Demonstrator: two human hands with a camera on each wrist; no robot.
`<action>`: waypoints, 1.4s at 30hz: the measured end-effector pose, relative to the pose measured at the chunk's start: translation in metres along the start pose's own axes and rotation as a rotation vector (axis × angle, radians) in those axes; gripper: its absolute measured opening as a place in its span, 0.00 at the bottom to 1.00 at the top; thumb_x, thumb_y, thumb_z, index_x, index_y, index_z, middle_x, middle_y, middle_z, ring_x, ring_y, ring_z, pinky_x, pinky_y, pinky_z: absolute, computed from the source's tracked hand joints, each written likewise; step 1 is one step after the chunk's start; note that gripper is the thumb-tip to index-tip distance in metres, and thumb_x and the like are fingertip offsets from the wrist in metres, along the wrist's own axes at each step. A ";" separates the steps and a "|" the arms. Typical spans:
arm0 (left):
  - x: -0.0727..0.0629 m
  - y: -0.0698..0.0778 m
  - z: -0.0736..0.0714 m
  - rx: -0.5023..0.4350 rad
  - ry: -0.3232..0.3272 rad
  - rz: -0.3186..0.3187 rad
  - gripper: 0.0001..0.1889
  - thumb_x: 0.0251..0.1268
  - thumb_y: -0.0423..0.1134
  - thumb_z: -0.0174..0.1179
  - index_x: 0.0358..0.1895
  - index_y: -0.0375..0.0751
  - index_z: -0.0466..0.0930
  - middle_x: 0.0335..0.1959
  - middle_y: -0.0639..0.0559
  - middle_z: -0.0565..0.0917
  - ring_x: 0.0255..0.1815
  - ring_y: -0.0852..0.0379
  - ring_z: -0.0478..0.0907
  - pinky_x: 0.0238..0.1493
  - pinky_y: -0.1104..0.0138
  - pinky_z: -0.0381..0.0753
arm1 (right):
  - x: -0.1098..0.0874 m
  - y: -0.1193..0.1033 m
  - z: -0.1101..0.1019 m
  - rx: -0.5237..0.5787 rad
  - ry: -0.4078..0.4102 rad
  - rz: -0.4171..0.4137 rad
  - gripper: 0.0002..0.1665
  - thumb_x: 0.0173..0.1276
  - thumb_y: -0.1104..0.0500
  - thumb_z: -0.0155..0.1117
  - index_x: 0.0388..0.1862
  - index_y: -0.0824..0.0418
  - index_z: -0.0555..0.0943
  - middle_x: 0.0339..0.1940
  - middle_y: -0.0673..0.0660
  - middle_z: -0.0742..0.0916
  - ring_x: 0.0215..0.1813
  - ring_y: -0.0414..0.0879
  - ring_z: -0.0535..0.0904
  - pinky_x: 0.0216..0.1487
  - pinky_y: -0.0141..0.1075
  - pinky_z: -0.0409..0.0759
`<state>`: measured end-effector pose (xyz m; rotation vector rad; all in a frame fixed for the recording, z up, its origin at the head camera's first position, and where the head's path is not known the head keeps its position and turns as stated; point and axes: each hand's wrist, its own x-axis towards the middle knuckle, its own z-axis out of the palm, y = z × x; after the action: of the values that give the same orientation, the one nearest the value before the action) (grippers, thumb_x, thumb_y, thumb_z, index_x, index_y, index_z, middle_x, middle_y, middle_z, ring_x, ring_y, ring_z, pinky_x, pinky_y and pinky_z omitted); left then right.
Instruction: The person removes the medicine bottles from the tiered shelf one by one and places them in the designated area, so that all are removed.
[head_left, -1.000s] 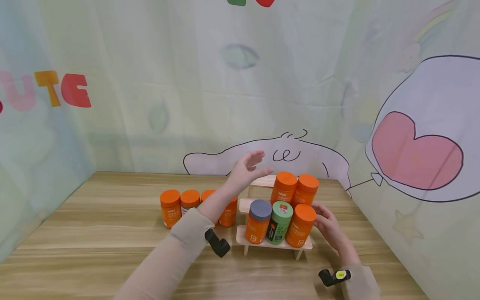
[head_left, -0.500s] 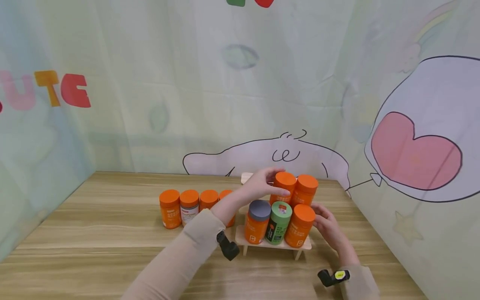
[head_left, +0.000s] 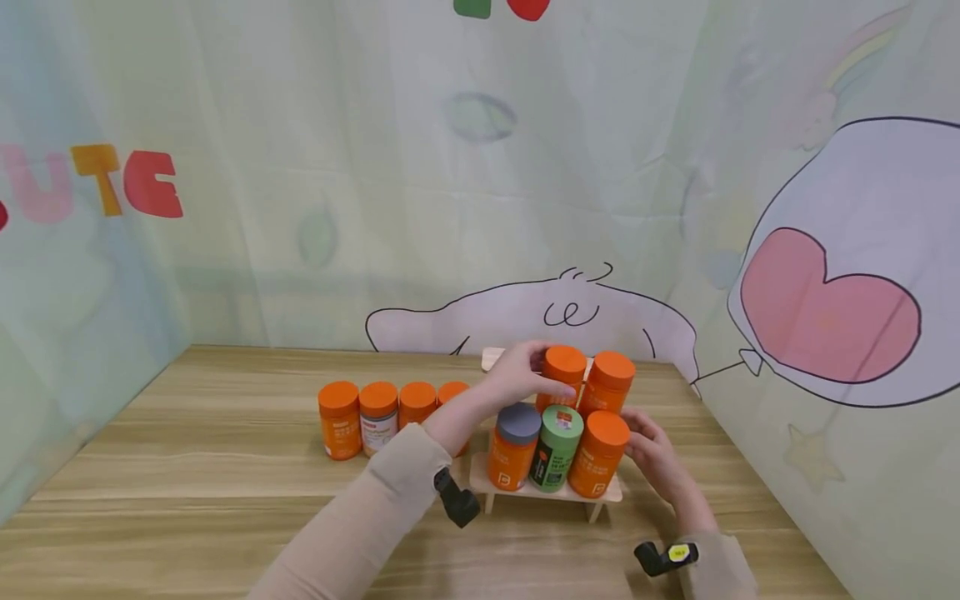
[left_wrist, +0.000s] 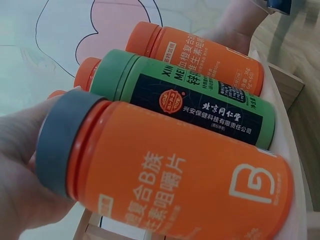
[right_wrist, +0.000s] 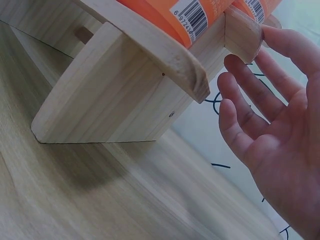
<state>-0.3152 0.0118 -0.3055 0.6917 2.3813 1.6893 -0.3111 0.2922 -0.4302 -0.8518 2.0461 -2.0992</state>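
My left hand (head_left: 517, 375) grips an orange jar (head_left: 564, 360) on the wooden tiered rack (head_left: 483, 483), with the thumb across its front. Right of it stands another orange jar (head_left: 611, 375). On the front step are a grey-lidded orange jar (left_wrist: 200, 170), a green jar (left_wrist: 200, 107) and an orange-lidded jar (left_wrist: 170, 50). In the left wrist view these mostly hide the gripped jar. My right hand (right_wrist: 275, 115) is at the rack's right end, fingers relaxed and slightly bent, a fingertip touching a shelf end (right_wrist: 244, 37). One finger passes partly behind that end.
Several orange-lidded jars (head_left: 339, 421) stand in a row on the wood-grain table (head_left: 187, 517), left of the rack. A printed curtain (head_left: 300, 192) hangs behind the table and along its sides.
My left hand has come right and down from above the rack and taken hold of the orange jar. That jar has shifted slightly left, away from its neighbour. My right hand has stayed put.
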 end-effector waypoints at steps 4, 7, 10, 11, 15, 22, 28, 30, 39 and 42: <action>-0.003 -0.002 -0.002 -0.036 0.039 -0.004 0.31 0.55 0.37 0.72 0.64 0.41 0.74 0.58 0.46 0.81 0.58 0.49 0.78 0.61 0.58 0.78 | 0.000 0.000 0.002 0.016 0.000 -0.011 0.26 0.75 0.68 0.39 0.55 0.41 0.77 0.51 0.38 0.82 0.52 0.32 0.78 0.54 0.26 0.77; -0.006 -0.005 -0.005 -0.085 0.080 -0.017 0.32 0.54 0.37 0.73 0.64 0.41 0.73 0.58 0.46 0.81 0.59 0.49 0.78 0.61 0.57 0.77 | 0.000 0.000 0.002 0.021 0.004 -0.011 0.26 0.75 0.68 0.39 0.55 0.42 0.77 0.51 0.38 0.82 0.52 0.32 0.79 0.54 0.26 0.77; -0.010 -0.007 -0.009 -0.125 0.125 -0.013 0.33 0.54 0.37 0.73 0.66 0.40 0.72 0.60 0.44 0.81 0.61 0.47 0.77 0.62 0.57 0.78 | -0.001 0.000 0.002 0.016 0.010 -0.001 0.26 0.76 0.68 0.39 0.54 0.41 0.77 0.50 0.38 0.82 0.52 0.31 0.79 0.54 0.26 0.77; -0.011 -0.007 -0.011 -0.135 0.142 -0.008 0.34 0.54 0.37 0.73 0.66 0.39 0.72 0.60 0.44 0.80 0.61 0.47 0.77 0.62 0.56 0.77 | -0.001 0.000 0.002 0.016 0.013 -0.001 0.26 0.76 0.68 0.39 0.54 0.41 0.77 0.50 0.38 0.82 0.51 0.32 0.79 0.53 0.26 0.78; -0.018 -0.005 -0.021 -0.163 0.214 0.031 0.34 0.54 0.37 0.72 0.66 0.39 0.72 0.60 0.43 0.80 0.61 0.46 0.78 0.61 0.56 0.78 | -0.002 -0.001 0.002 0.006 0.015 0.003 0.25 0.76 0.67 0.38 0.54 0.41 0.77 0.50 0.38 0.82 0.51 0.32 0.79 0.54 0.26 0.78; -0.034 -0.002 -0.048 -0.231 0.362 0.124 0.28 0.56 0.38 0.71 0.62 0.43 0.76 0.55 0.45 0.83 0.54 0.50 0.79 0.55 0.61 0.80 | -0.001 0.000 0.002 0.024 -0.005 -0.017 0.27 0.76 0.68 0.37 0.55 0.42 0.77 0.51 0.39 0.82 0.52 0.32 0.78 0.54 0.26 0.77; -0.049 -0.002 -0.076 -0.259 0.530 0.204 0.27 0.56 0.37 0.70 0.61 0.41 0.76 0.51 0.45 0.82 0.48 0.53 0.78 0.51 0.64 0.79 | 0.001 0.001 0.001 0.038 -0.020 -0.041 0.27 0.76 0.68 0.37 0.55 0.43 0.77 0.51 0.39 0.82 0.52 0.32 0.78 0.54 0.26 0.77; -0.053 -0.003 -0.084 -0.273 0.586 0.237 0.27 0.57 0.35 0.69 0.62 0.40 0.75 0.49 0.49 0.82 0.46 0.55 0.77 0.49 0.66 0.78 | 0.001 0.003 0.001 0.049 -0.028 -0.056 0.28 0.75 0.69 0.36 0.56 0.43 0.77 0.51 0.40 0.82 0.52 0.32 0.78 0.54 0.26 0.77; -0.075 -0.019 -0.125 -0.329 0.821 0.346 0.26 0.59 0.34 0.65 0.63 0.38 0.74 0.43 0.61 0.81 0.44 0.58 0.77 0.48 0.70 0.79 | 0.001 0.003 0.000 0.035 -0.015 -0.036 0.27 0.75 0.69 0.37 0.55 0.43 0.77 0.51 0.39 0.82 0.52 0.32 0.78 0.54 0.26 0.78; -0.084 -0.025 -0.138 -0.351 0.891 0.345 0.25 0.60 0.33 0.64 0.63 0.40 0.74 0.44 0.60 0.81 0.44 0.58 0.77 0.48 0.71 0.79 | 0.000 0.002 0.000 0.011 -0.003 -0.006 0.26 0.76 0.68 0.38 0.55 0.41 0.77 0.51 0.38 0.82 0.52 0.32 0.78 0.54 0.26 0.77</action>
<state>-0.2989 -0.1508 -0.2914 0.3232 2.3800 2.9632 -0.3118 0.2917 -0.4320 -0.8599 2.0307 -2.1093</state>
